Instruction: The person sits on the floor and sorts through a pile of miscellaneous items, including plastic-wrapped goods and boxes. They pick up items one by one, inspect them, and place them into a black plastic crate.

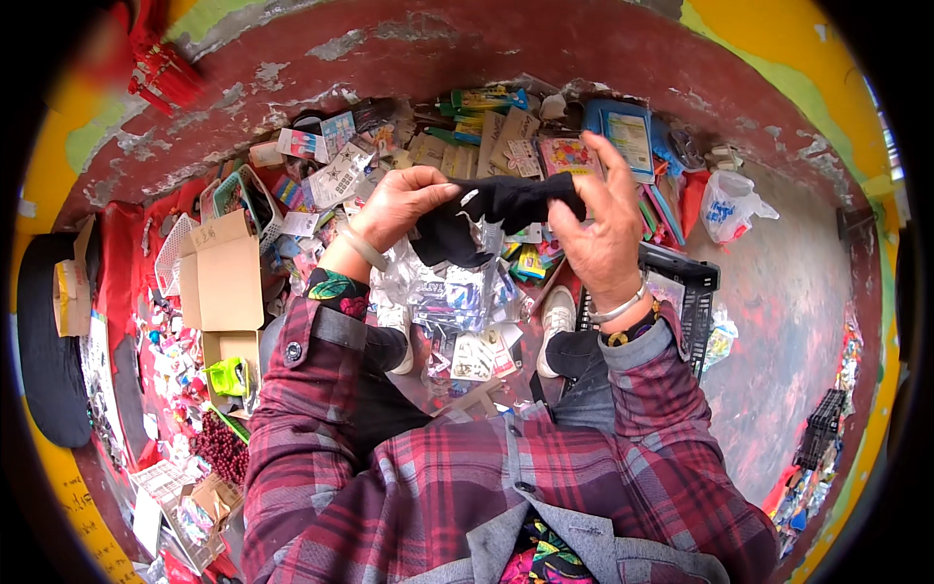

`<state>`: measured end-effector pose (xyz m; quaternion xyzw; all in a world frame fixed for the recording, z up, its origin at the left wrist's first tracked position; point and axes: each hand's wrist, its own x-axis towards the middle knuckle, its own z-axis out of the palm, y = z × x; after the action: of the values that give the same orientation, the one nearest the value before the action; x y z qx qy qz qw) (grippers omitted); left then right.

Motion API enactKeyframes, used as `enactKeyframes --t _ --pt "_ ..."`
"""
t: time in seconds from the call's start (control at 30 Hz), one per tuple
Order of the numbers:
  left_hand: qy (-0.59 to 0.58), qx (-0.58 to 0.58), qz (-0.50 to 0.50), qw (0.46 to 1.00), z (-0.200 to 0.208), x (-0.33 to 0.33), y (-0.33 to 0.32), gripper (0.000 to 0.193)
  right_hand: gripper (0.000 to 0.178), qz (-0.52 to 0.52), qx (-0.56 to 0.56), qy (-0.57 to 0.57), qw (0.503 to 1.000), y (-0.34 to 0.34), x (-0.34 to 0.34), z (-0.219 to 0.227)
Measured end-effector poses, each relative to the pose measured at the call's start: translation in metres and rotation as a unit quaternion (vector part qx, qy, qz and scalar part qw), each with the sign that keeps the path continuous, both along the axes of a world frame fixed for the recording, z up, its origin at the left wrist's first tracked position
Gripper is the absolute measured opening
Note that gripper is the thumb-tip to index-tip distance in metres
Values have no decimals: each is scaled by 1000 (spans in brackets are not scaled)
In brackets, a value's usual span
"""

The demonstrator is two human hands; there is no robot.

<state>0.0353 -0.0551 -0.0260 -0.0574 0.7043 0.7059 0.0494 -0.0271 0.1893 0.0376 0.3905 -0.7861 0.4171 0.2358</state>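
Peeling maroon wall (545, 51) is bent into an arc by the lens, and below it the floor (778, 360) is crowded, with a cardboard box (220, 268) parked at the left. Up in midair, over the clear plastic packets (452, 292) and shoes (557, 321), a black cloth (511, 201) is being held out sideways. Its left end is pinched by the left hand (397, 206), thumb against fingers; its right end is met by the right hand (601, 238), thumb and raised forefinger spread wide. Spreading the cloth seems to be the step in hand, and a steady left pinch is probably what the next move calls for. Now the blind spots: the right hand's other fingers are partly hidden, so whether any grip is kept there cannot be told. Folds are swallowed by the blackness, a small pale patch (469, 200) cannot be identified, and the black crate (691, 270) is partly covered by the right forearm (647, 375).
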Motion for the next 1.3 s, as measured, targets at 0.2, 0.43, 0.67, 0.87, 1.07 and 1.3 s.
enactKeyframes --t 0.2,0.43,0.67,0.87,1.07,1.3 --pt "45 138 16 989 12 3 -4 27 13 65 -264 -426 863 23 -28 -6" --pt "-21 225 -32 974 14 0 -1 45 31 -64 -216 -299 927 21 -31 -15" --pt "-114 421 53 898 9 0 26 28 69 114 100 -42 987 -26 21 -29" --pt "-158 462 61 870 8 -5 23 17 55 100 164 47 980 -31 14 -41" --pt "-81 457 143 874 5 -8 29 30 31 -23 81 35 996 -16 -14 -27" --pt "33 515 117 848 -10 -12 8 17 28 295 -367 -542 696 58 -61 2"
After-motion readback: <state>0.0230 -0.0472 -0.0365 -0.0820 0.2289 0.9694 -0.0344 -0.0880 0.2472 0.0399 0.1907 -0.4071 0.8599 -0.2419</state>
